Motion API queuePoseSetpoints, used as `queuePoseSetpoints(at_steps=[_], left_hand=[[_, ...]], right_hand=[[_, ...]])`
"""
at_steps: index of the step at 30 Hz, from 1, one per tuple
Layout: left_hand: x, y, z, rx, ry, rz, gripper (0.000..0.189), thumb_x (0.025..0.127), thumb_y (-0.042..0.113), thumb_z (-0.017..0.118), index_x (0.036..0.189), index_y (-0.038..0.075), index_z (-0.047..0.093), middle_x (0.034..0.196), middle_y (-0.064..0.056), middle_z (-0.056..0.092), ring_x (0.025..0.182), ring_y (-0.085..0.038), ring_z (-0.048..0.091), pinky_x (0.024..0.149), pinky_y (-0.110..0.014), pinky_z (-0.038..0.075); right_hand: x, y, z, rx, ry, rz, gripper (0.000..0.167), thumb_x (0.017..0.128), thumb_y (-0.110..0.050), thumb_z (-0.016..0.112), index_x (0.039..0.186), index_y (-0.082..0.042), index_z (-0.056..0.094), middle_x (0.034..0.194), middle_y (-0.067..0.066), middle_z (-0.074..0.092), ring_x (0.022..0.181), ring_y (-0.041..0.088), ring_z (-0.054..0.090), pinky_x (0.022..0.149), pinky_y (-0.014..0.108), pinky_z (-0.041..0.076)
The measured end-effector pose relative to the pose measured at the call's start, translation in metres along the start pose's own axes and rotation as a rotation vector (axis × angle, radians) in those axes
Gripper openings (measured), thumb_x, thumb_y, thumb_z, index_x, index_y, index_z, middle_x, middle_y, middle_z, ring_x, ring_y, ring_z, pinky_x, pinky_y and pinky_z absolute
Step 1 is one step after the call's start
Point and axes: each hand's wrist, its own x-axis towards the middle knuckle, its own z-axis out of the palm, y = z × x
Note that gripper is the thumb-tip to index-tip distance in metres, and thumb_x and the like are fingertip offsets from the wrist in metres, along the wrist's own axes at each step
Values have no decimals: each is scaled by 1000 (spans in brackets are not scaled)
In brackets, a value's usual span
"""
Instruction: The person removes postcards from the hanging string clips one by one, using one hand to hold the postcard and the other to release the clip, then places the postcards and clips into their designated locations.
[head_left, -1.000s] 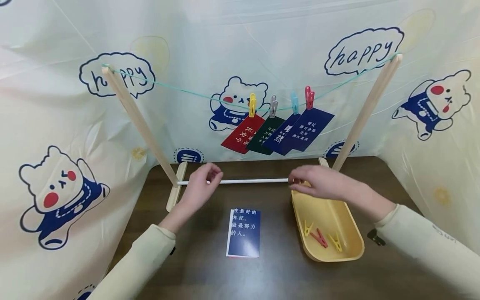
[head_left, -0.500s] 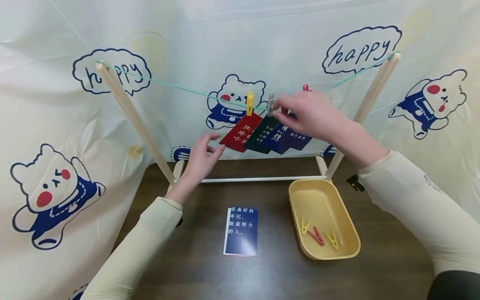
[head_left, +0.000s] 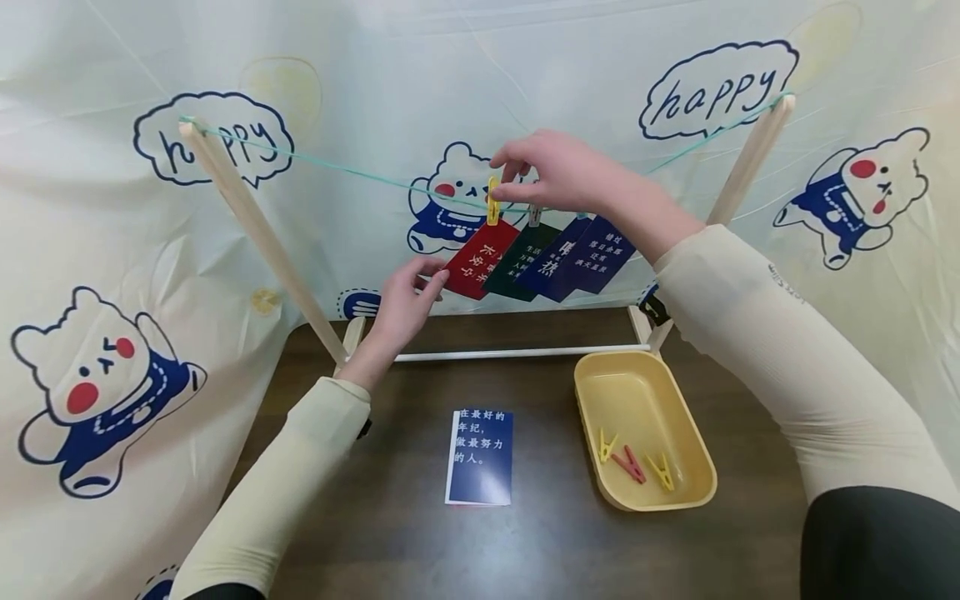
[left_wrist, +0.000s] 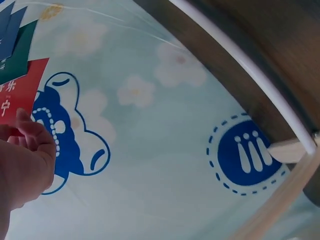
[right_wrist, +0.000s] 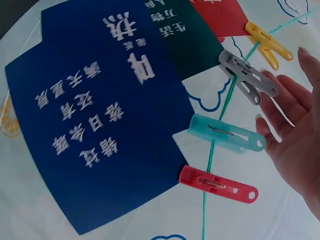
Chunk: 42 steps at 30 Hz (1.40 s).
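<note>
A green line carries several cards, each hung by a clothespin. At its left end a red card hangs from a yellow clothespin. My left hand pinches the lower left corner of that card between thumb and fingers. Beside the yellow clothespin is my right hand, its thumb and fingers spread around its upper end. In the right wrist view those fingers are apart, close by the grey clothespin that holds a green card. Blue and red clothespins hold two blue cards.
Two wooden posts hold the line, joined low down by a white rod. On the dark table lie blue-faced cards. A yellow basket to the right contains a red clothespin and two yellow ones.
From above the basket, my right hand has risen leftward past the hung cards to the yellow clothespin. My left hand has moved up to the red card and taken its corner.
</note>
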Motion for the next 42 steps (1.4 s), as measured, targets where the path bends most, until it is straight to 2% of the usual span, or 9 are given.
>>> queuePoseSetpoints(at_steps=[3,8,17,21,26,34,35,38,42], left_hand=[[2,2,0,-14,-4,15,25,105,20,64,126,5,67,118,-14,70,86,-30,67,71,-32,57],[1,3,-2,-2,-25,19,20,105,18,64,120,6,69,116,-13,70,85,-31,66,68,-32,55],[-4,2,-11,-12,-46,-20,24,105,23,65,123,9,72,117,-11,71,84,-28,64,67,-32,54],[-5,2,-13,-31,-42,-19,24,105,25,65,122,9,72,115,-10,71,84,-29,64,67,-32,54],[-5,1,-14,-43,-44,-2,23,105,23,65,120,8,73,113,-11,72,82,-30,64,66,-31,53],[-10,-3,-15,-47,-35,-10,22,105,21,65,120,7,72,113,-13,72,81,-27,64,65,-28,54],[-11,-4,-15,-50,-34,-9,22,105,20,65,120,6,72,112,-13,72,80,-27,64,65,-28,53],[-13,-7,-16,-63,-25,-11,21,104,17,65,119,4,72,111,-16,72,78,-29,65,64,-26,54],[-15,-9,-17,-94,-18,-23,21,104,16,65,119,2,72,109,-17,72,77,-31,65,66,-30,58]], right_hand=[[5,1,1,34,-19,20,48,104,-36,64,140,-4,61,127,14,71,120,28,64,107,44,50],[7,2,4,60,1,34,39,104,-34,65,132,-6,66,121,11,73,113,23,66,104,40,53],[8,0,4,108,-27,51,33,104,-31,66,125,-7,67,124,11,73,118,25,65,106,42,51],[10,0,3,123,-15,42,28,103,-28,68,120,-6,68,120,11,74,116,24,66,105,42,51],[8,-2,4,102,31,21,24,102,-27,70,113,-6,70,116,10,74,113,23,65,103,41,51],[4,1,4,126,162,-37,21,99,-21,74,108,-2,71,113,11,67,108,22,60,94,36,52],[4,1,4,127,174,-40,21,99,-21,74,108,-2,71,113,11,68,109,22,60,95,36,52],[4,1,3,119,207,-50,22,99,-23,74,107,-3,72,118,11,68,125,23,59,105,38,50],[4,0,1,117,261,-81,21,98,-22,75,104,-2,73,114,13,71,140,25,49,118,38,40]])
